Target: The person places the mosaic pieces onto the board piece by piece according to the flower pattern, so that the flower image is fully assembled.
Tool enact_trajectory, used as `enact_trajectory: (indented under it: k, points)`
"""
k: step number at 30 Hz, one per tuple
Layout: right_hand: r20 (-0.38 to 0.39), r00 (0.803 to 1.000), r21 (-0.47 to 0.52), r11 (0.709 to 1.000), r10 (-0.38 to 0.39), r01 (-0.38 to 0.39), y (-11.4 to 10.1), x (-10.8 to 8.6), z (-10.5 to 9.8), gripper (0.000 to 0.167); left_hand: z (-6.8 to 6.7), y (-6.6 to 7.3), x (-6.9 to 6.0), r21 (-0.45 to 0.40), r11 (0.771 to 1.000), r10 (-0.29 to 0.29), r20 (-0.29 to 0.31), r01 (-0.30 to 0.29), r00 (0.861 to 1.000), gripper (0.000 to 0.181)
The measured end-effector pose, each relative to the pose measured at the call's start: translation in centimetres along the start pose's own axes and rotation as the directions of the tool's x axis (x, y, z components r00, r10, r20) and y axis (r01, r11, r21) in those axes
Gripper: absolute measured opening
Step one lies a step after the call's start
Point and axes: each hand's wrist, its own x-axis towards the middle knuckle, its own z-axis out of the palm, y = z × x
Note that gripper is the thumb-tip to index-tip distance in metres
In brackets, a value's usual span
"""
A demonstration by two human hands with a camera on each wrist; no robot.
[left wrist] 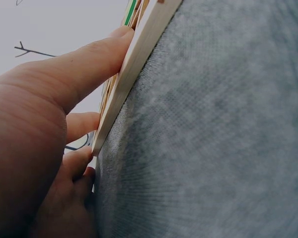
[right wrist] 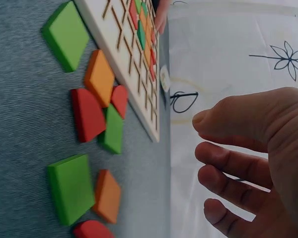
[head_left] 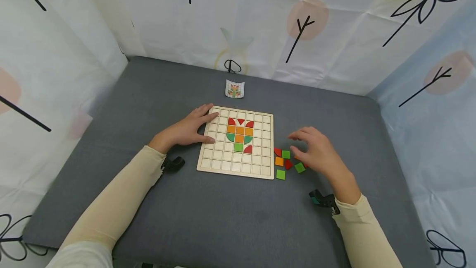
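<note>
A wooden grid board [head_left: 216, 163] lies on the table, with red, orange and green tiles set into its middle cells. At its left side rests my left hand [head_left: 187, 129], thumb and fingertips on the edge; the left wrist view shows the thumb [left wrist: 97, 62] touching the rim. My right hand [head_left: 317, 150] hovers beside the loose tiles, fingers slightly bent and holding nothing. Among those tiles are a green square [right wrist: 72, 188], an orange square [right wrist: 99, 79] and a red rounded piece [right wrist: 87, 115]. In the head view the right hand partly hides some of them.
Behind the board lies a small picture card [head_left: 234, 89] with a coloured pattern. The grey tabletop [head_left: 223, 214] stretches around everything. White patterned cloth [head_left: 260, 24] hangs at the back and sides. A black strap with a device [head_left: 323, 199] sits at the right wrist.
</note>
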Motion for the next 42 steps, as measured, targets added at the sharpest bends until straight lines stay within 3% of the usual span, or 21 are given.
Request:
enact_trajectory:
  k: [7, 14, 31, 42]
  points:
    - [0.08, 0.996, 0.032, 0.999, 0.039, -0.041, 0.8, -0.5, 0.9, 0.026, 0.0, 0.0, 0.0, -0.002, 1.0, -0.003, 0.004, 0.003, 1.0, 0.101]
    - [0.154, 0.988, 0.023, 0.999, 0.031, -0.035, 1.4, -0.6, 1.9, 0.023, 0.1, 0.0, 0.0, 0.004, 1.0, -0.006, 0.0, 0.006, 1.0, 0.101]
    - [0.166, 0.986, -0.002, 0.999, 0.034, -0.034, 2.3, -0.7, 2.1, 0.026, 0.0, 0.3, -0.1, 0.008, 1.0, -0.005, 0.007, 0.005, 1.0, 0.101]
    - [0.174, 0.984, -0.029, 0.999, 0.041, -0.037, 1.8, -0.5, 2.1, 0.026, 0.0, 0.0, -0.1, 0.011, 1.0, -0.001, -0.001, 0.001, 1.0, 0.101]
